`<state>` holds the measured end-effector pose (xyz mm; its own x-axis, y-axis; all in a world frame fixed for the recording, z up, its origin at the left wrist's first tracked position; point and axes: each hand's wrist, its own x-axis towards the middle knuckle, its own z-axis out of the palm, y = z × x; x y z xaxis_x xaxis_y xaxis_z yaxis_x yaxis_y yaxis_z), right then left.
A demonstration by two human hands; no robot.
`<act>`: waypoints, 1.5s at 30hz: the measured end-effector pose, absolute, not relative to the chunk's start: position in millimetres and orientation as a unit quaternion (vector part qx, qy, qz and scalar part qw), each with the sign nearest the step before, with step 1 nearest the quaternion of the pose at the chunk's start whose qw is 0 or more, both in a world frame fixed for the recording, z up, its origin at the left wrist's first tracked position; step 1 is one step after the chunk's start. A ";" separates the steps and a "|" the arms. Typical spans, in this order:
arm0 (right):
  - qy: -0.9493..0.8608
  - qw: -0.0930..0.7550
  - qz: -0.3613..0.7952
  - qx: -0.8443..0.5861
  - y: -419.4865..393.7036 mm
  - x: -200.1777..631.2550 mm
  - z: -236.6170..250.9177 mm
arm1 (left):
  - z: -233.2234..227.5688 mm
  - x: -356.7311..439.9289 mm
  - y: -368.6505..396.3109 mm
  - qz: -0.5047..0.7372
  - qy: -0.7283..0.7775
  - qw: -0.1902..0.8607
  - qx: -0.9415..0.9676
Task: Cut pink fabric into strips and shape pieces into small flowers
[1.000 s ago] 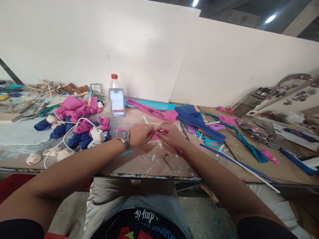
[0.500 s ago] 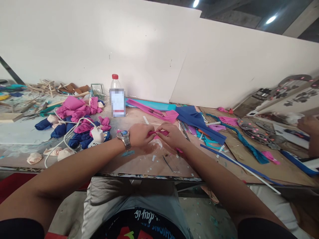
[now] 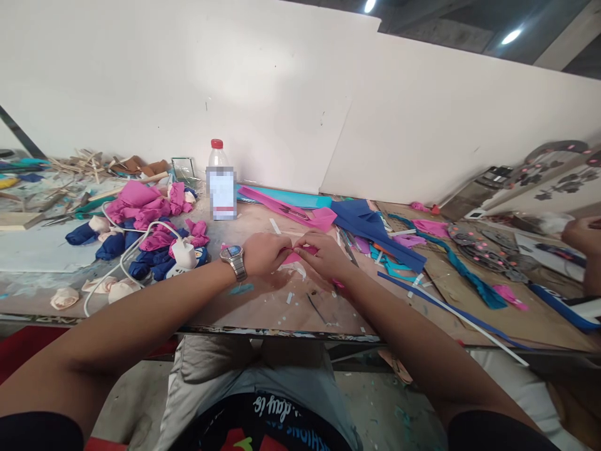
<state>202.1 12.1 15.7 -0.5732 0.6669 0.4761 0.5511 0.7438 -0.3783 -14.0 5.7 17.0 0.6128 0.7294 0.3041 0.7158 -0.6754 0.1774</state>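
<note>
At about nine o'clock on the workbench (image 3: 263, 307) lie a heap of pink and blue rolled pieces (image 3: 141, 232), a white cable and plug (image 3: 182, 254), and a few cream rosettes (image 3: 63, 297); behind them, near eleven o'clock, stands a clear bottle (image 3: 220, 185) with a red cap.

At the centre, the left hand (image 3: 265, 252), with a wristwatch (image 3: 235, 260) on its wrist, meets the right hand (image 3: 323, 254) over a small pink strip (image 3: 297, 255) held just above the tabletop. The fingertips of both hands are pinched together on it, thumbs against forefingers. The strip looks thin, light and soft, probably foam or felt sheet: it should bend and crease readily, tear if tugged hard, and is best held by its edges or ends with fingertip pressure, as it is now. Most of it is covered by the knuckles, so its shape and length cannot be made out.

Toward two o'clock lie pink, teal and blue sheets (image 3: 361, 219) and a long blue strip (image 3: 441, 304). At three o'clock another person's hand (image 3: 582, 235) is cut off by the frame edge; what it holds cannot be told.
</note>
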 end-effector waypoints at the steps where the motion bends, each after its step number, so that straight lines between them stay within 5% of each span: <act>1: -0.884 0.305 0.092 -0.343 11.8 201.9 16.2 | 17.3 -13.8 5.5 0.178 0.402 0.022 0.898; 13: -0.886 0.298 0.085 -0.345 13.9 204.2 15.6 | 12.1 -14.0 17.3 0.209 0.394 0.150 0.883; 45: -0.887 0.324 0.091 -0.317 15.8 207.0 13.9 | 16.4 -16.3 16.0 0.179 0.389 0.271 0.862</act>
<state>207.0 15.8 13.9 -0.5892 0.6207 0.5172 0.5025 0.7828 -0.3671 -16.3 16.0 16.4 0.6336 0.7675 0.0971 0.5734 -0.5502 0.6071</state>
